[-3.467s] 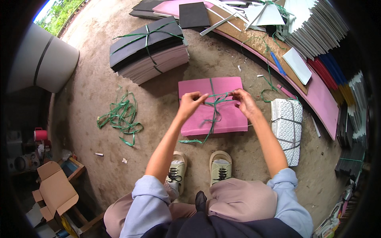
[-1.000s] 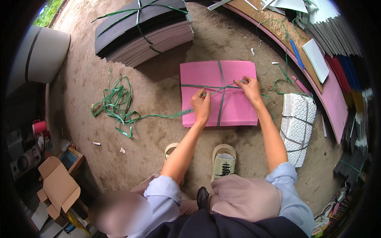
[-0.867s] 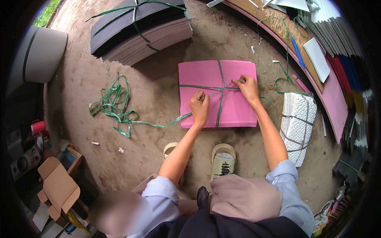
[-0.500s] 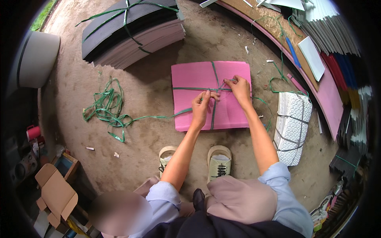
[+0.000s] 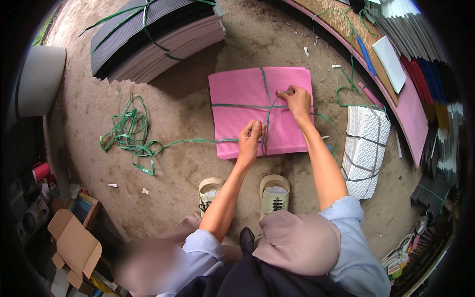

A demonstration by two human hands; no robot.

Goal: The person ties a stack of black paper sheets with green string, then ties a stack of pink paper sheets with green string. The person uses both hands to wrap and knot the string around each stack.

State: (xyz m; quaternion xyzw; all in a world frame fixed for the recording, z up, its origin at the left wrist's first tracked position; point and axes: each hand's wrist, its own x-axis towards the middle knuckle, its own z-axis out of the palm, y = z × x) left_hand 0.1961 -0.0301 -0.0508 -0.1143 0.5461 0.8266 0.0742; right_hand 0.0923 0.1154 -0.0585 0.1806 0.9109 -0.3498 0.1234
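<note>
A pink corrugated stack of sheets (image 5: 233,89) lies on the floor in front of my feet. Green plastic twine (image 5: 237,105) runs across it both ways and crosses right of its middle. My right hand (image 5: 298,103) is closed by the crossing, its thumb and fingertips pinching the twine. Lower on the stack, my left hand (image 5: 251,140) is pinched on a strand that slants down from the crossing. From the stack's left edge one length leads over the floor to a loose tangle of green twine (image 5: 132,129).
A thick grey-and-pink tied stack (image 5: 163,44) stands far left. To the right lies a white textured bundle (image 5: 365,151) bound with dark twine. A board with a blue tool (image 5: 365,55) borders the far right. An opened cardboard box (image 5: 76,245) is near left.
My left hand has drawn back from the crossing toward me, pulling a strand down over the stack. My right hand stays by the crossing. The view has shifted slightly.
</note>
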